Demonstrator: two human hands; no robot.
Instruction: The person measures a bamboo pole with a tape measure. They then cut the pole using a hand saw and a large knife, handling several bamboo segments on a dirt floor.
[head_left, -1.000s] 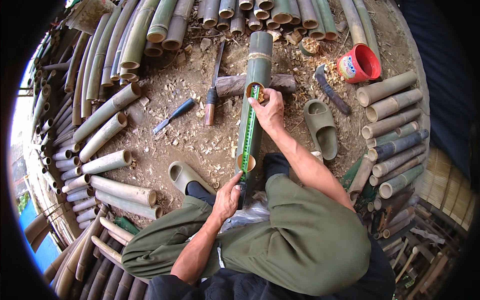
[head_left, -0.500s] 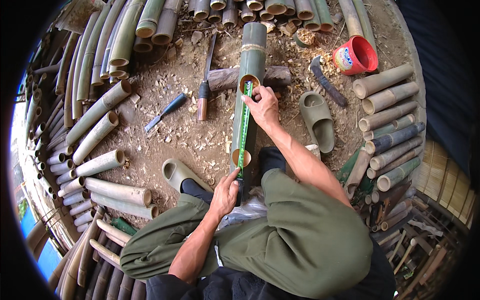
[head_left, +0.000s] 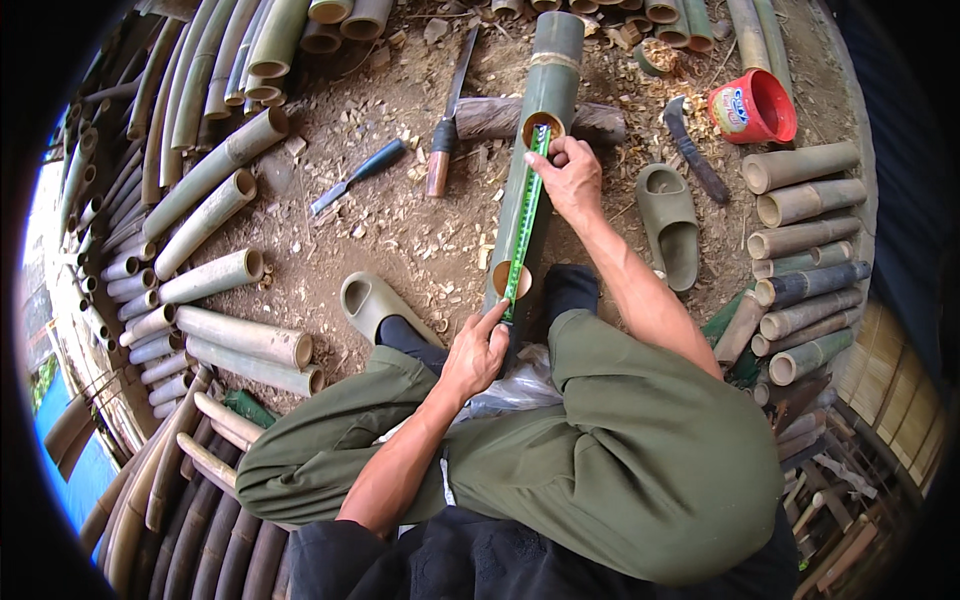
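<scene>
- At the upper cutout (head_left: 556, 128) of the bamboo tube (head_left: 553, 60): right hand (head_left: 570, 178), thumb and fingertips pinching the green tape (head_left: 523, 220).
- At the lower cutout (head_left: 523, 284): left hand (head_left: 475, 352), index on the tape, other fingers curled; can't tell if they grip anything.
- Tape runs lengthwise along the tube, spanning both cutouts.
- Step, my read: measuring between cutouts. Next move probably calls for holding both ends steady, tape straight, to get a clean reading.
- Clock centred on lower cutout, 12 = far side. Tube points to 12, lying across a log (head_left: 490, 119).
- 11: long knife (head_left: 441, 158). 10: blue-handled chisel (head_left: 372, 167), apart from the tube.
- 2: hooked blade (head_left: 690, 150), red tub (head_left: 770, 108) just beyond.
- 9: one slipper (head_left: 372, 304); between 2 and 3: the other (head_left: 668, 218).
</scene>
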